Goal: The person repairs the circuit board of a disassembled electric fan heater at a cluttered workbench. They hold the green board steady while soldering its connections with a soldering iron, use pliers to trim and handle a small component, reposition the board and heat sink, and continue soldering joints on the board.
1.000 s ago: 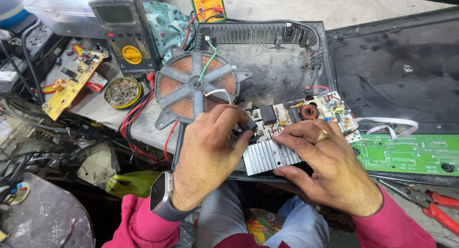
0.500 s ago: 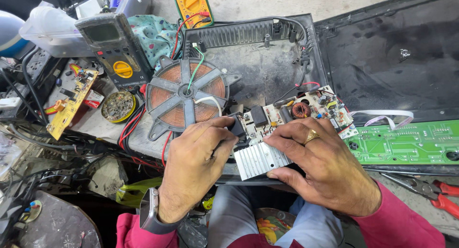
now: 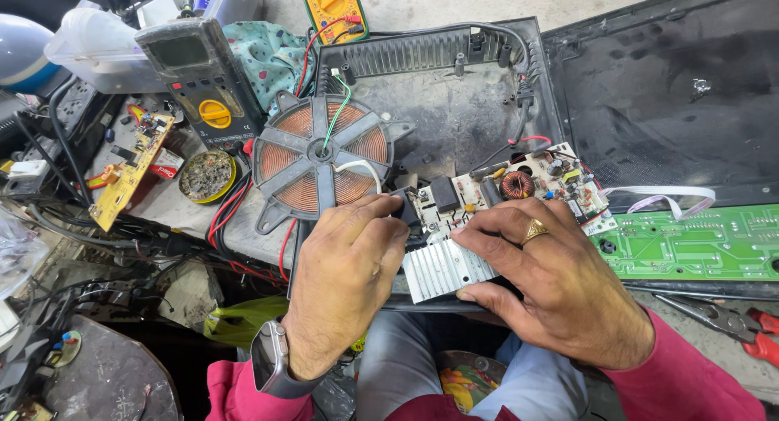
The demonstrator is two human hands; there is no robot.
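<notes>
The black plastic housing (image 3: 454, 105) of the opened cooktop lies across my bench, its dark glass top panel (image 3: 682, 96) laid open to my right. Inside the housing, the copper induction coil (image 3: 323, 155) sits upper left of my hands, with a green wire rising from its hub. The green control board (image 3: 698, 242) lies to the right, joined by a white ribbon cable (image 3: 661, 200). The power circuit board (image 3: 519, 190) is tilted against the housing's near edge, its finned aluminium heat sink (image 3: 442, 268) toward me. My right hand (image 3: 560, 287) lies over the board, fingers curled and pressing the heat sink's right end, thumb under its near edge. My left hand (image 3: 345, 279) closes narrowly on a black component (image 3: 406, 206) at the board's left corner (the fingertips themselves are hidden). Compared with half a second ago, my hands and the board hold the same position; only my head has shifted slightly, so the grip remains settled. A grey multimeter (image 3: 195, 76) and red-handled pliers (image 3: 730, 324) rest nearby.
</notes>
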